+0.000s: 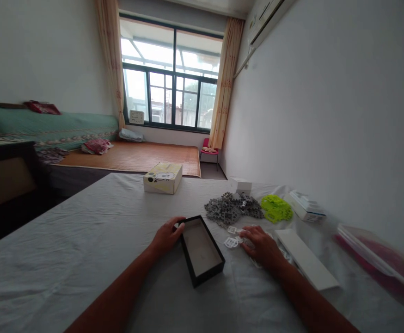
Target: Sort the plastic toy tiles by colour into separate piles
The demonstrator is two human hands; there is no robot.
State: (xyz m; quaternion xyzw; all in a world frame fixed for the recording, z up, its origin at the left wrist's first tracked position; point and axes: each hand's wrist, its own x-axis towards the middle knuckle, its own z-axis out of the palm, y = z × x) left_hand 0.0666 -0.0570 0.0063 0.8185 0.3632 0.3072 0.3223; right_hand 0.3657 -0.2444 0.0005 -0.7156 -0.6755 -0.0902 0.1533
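My left hand (167, 237) grips the far left corner of an open black box (206, 279), its thumb over the rim. The box lies on the white cloth with its pale grey inside facing up, and nothing shows in it. To the right, my right hand (261, 246) reaches down over a loose group of flat white plastic pieces (231, 242), fingers bent and fingertips among them. Part of that group is hidden under the palm. Just beyond lies a heap of grey plastic pieces (224, 210), beside a bright yellow-green heap (276, 208).
A long white box lid (306, 259) lies right of my right hand. Farther right stand a clear plastic tub (378, 254) and a white box (306, 206). A yellow and white carton (163, 178) and a small white box (241, 185) stand toward the table's far edge.
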